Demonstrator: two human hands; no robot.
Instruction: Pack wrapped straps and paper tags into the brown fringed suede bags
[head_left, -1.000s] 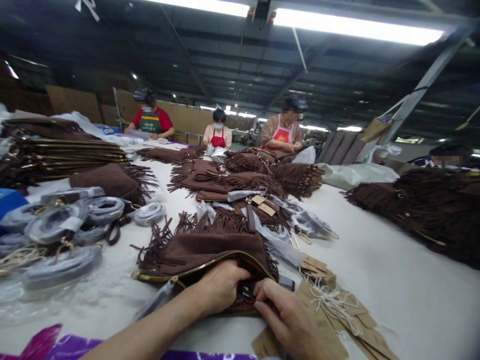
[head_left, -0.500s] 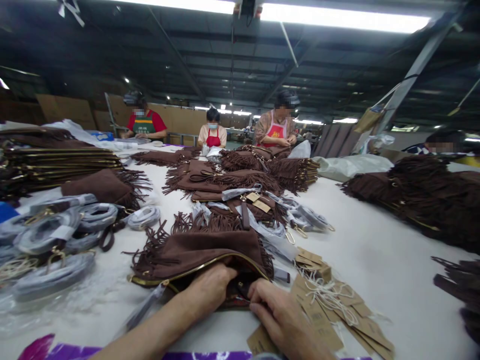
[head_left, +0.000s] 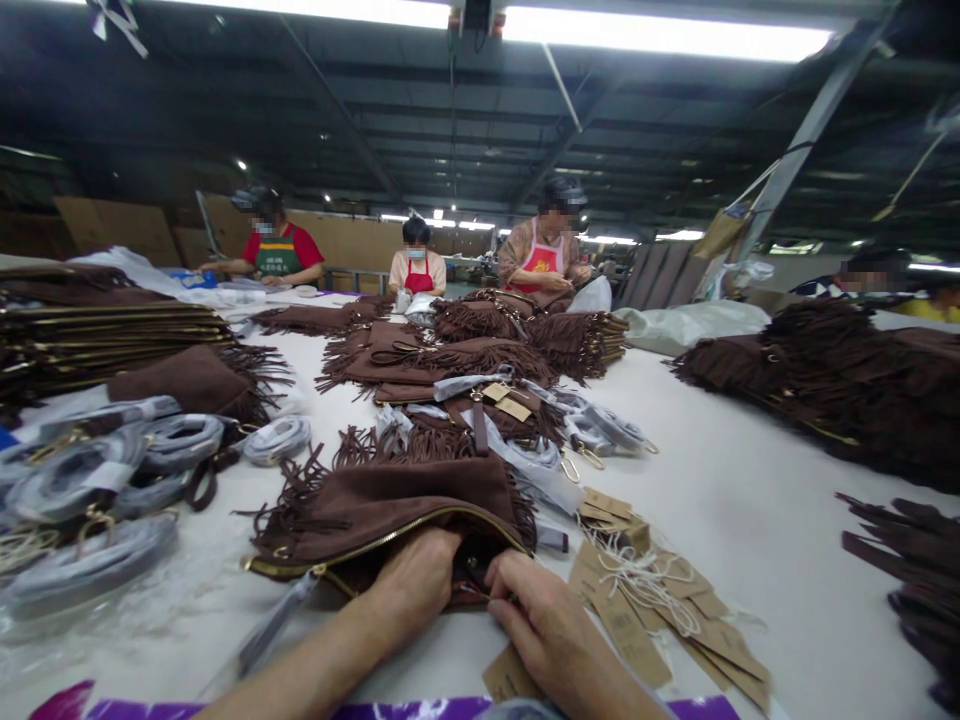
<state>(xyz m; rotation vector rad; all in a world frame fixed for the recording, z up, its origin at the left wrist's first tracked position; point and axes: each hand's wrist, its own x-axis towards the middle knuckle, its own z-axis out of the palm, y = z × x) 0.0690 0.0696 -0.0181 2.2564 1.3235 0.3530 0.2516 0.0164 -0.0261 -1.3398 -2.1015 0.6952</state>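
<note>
- 1 brown fringed bag (head_left: 420,490) being handled, lying on the white surface (head_left: 720,460) right in front of the person, zip mouth gaping toward them.
- 1 wrapped zip pull (head_left: 279,622) hanging off its left end.
- 2 hands at it. Left hand (head_left: 424,572): in the mouth, wrist bent over the near edge, forearm slanting in from lower left; fingers hidden, can't tell how open or what's held.
- Right hand (head_left: 536,615): curled, thumb and fingertips together on the mouth's near edge, forearm from lower right.
- 2 tags (head_left: 514,409) on a bag just behind.
- Loose cardboard tags (head_left: 621,615) right of the bag, overlapping, too many to count.
- Coiled wrapped straps (head_left: 277,440) left, at least 5.
- 1 bag stack (head_left: 112,335) far left, 1 bag heap (head_left: 825,390) far right; bags uncountable.
- 3 people (head_left: 544,260) across the surface.
</note>
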